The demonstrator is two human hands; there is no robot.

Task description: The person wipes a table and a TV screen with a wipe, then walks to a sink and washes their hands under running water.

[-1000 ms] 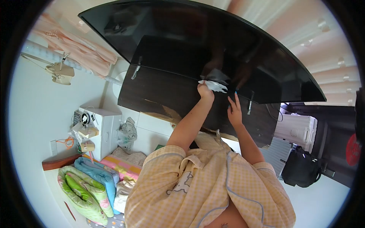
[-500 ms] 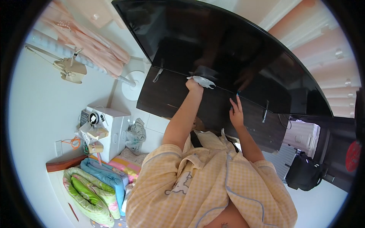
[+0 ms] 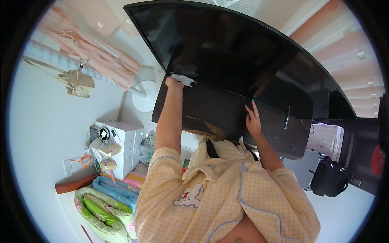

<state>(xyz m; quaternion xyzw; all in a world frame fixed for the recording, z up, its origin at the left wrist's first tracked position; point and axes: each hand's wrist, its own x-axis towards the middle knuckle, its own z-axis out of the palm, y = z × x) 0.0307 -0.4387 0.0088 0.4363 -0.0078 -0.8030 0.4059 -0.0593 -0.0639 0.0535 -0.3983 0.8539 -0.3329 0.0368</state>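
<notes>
A large black television [image 3: 231,44] fills the upper middle of the view, above a dark wooden cabinet [image 3: 210,103]. My left hand [image 3: 173,82] is closed on a crumpled white cloth or tissue [image 3: 184,79] at the lower left corner of the screen; which of the two cannot be told. The screen mirrors the white piece faintly. Farther right, my right hand [image 3: 253,121] has its fingers stretched out and apart, one blue-nailed fingertip at the screen's lower edge. Nothing is held in it.
A metal handle [image 3: 287,117] is on the cabinet's right part. To the right are a light suitcase [image 3: 324,141] and a black backpack [image 3: 330,177]. On the left stand a white cabinet [image 3: 127,150] with small items, folded quilts [image 3: 103,212] and a hanging beige handbag [image 3: 79,83].
My left hand has moved left along the screen's lower edge with the white piece, to near the corner. My right hand stays in about the same place.
</notes>
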